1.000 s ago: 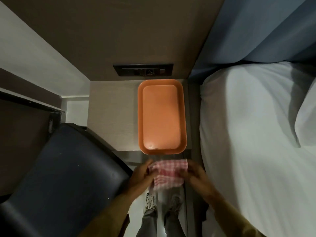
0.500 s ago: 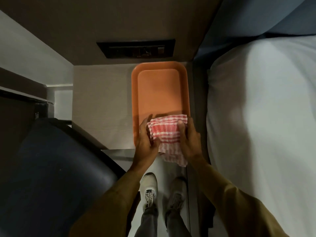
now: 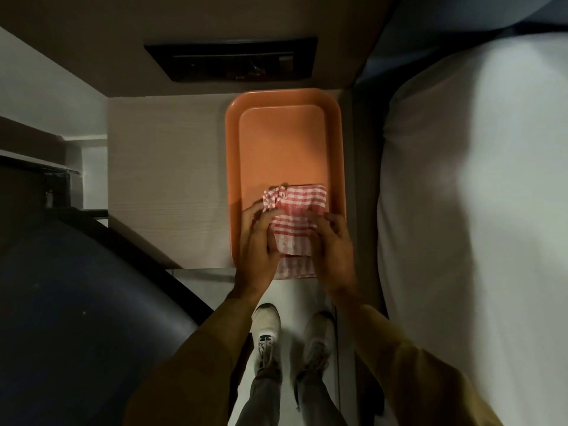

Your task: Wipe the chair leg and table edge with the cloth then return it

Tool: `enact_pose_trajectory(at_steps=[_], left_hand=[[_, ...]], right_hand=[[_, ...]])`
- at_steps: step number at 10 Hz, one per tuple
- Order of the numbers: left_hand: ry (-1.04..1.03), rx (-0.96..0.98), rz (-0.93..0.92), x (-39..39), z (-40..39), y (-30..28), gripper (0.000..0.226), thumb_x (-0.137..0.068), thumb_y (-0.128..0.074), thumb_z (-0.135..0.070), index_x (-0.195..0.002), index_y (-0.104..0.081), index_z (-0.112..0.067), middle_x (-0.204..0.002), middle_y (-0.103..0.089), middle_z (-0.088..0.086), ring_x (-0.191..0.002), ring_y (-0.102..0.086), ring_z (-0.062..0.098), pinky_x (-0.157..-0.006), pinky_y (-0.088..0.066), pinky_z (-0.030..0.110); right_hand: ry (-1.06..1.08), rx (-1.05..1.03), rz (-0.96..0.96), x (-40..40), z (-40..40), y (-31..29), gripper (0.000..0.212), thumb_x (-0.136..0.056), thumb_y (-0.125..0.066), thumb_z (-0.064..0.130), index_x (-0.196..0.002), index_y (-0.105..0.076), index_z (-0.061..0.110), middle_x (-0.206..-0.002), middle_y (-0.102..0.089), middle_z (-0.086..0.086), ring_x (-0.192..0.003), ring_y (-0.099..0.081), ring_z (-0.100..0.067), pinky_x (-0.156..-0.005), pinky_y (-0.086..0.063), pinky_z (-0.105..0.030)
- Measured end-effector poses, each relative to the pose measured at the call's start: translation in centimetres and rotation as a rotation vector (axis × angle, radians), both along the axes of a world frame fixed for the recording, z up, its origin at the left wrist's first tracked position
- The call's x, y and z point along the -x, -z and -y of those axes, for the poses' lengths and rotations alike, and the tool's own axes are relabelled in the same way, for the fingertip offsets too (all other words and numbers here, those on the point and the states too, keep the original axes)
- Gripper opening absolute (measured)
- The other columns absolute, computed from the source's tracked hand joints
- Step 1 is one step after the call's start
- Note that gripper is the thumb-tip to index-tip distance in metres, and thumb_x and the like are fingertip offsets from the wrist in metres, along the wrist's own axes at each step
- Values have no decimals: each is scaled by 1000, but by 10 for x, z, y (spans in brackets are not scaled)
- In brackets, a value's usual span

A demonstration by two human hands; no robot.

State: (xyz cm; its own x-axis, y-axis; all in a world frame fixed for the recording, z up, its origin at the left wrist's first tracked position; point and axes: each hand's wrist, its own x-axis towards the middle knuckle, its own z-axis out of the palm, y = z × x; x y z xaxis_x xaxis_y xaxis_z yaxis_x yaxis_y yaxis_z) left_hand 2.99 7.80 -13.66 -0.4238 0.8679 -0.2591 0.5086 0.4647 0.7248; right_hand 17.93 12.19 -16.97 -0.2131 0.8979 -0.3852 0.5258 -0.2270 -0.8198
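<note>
- At the near end of the orange tray (image 3: 284, 142), both hands lie on the red-and-white checked cloth (image 3: 295, 210): the left hand (image 3: 258, 241) at its 9 o'clock side, fingers curled over the fabric; the right hand (image 3: 333, 241) at its 3 o'clock side, fingers pressing down on it. Neither grip looks like a full pinch; whether the thumbs are tucked under the cloth cannot be told.
- Cloth location: mostly inside the tray, roughly folded, one corner bunched at 11 o'clock. Its 6 o'clock end hangs past the tray rim and the desk (image 3: 166, 179) edge.
- Judgement: return step under way, release not yet made.
- Risk: the overhanging end may drag the cloth off toward the floor once the hands lift. Cause: too little fabric seated in the tray.
- Risk: the tray sits flush with the desk edge; a pull toward 6 o'clock could slide it off.
- Chair (image 3: 76, 318) stands at 8 o'clock, bed (image 3: 476, 210) at 3 o'clock, both clear of the hands.
</note>
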Motion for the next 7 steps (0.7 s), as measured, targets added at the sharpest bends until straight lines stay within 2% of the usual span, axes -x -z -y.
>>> enact_pose_trajectory(at_steps=[1,2,3,4,5,6,7], left_hand=[[127,114,-32,1,-3,4,51,-110,-52,-3,-160,-52,-12,-172,-31,16,-159,-38,31,-125,-49,49],[285,236,-171,3,-2,6,67,-110,-59,-15,-171,-31,-16,-179,-14,21,-164,-29,37,-129,-43,49],[365,366,-241,6,-2,4,78,-111,-56,-25,-174,-10,-25,-182,5,17,-167,-19,37,-129,-41,46],[398,478,-247,7,-3,0,81,-113,-51,-36,-174,2,-32,-182,16,10,-165,-24,37,-116,-55,48],[411,537,-315,7,-4,-5,82,-113,-48,-46,-174,5,-35,-182,16,8,-160,-35,38,-105,-62,49],[368,543,-324,7,-6,-20,81,-112,-40,-54,-174,8,-33,-183,16,8,-162,-34,37,-102,-62,48],[332,505,-397,5,4,-47,83,-112,-36,-57,-174,10,-26,-184,7,11,-159,-40,35,-112,-57,48]], right_hand=[[18,152,20,5,-4,-10,22,-100,-65,55,-122,-61,56,-115,-75,30,-101,-79,3,-67,-64,-15],[-101,10,199,7,-8,-11,19,-95,-55,76,-112,-46,80,-130,-58,36,-100,-74,1,-81,-63,-23],[-132,18,212,8,-8,-17,32,-92,-49,83,-122,-37,82,-146,-46,29,-119,-64,-4,-101,-61,-46],[-33,139,123,10,-8,-23,66,-92,-43,87,-152,-29,62,-172,-29,10,-146,-54,-29,-114,-50,-64],[-105,178,199,12,-8,-28,71,-100,-39,77,-163,-18,50,-177,-20,4,-155,-44,-34,-119,-45,-68],[-249,92,348,7,-6,-41,76,-107,-48,53,-171,-13,33,-180,-8,-8,-164,-22,-35,-129,-31,-64],[-258,27,367,-13,20,-69,89,-98,-34,67,-171,5,34,-182,3,-5,-166,-4,-27,-127,-12,-48]])
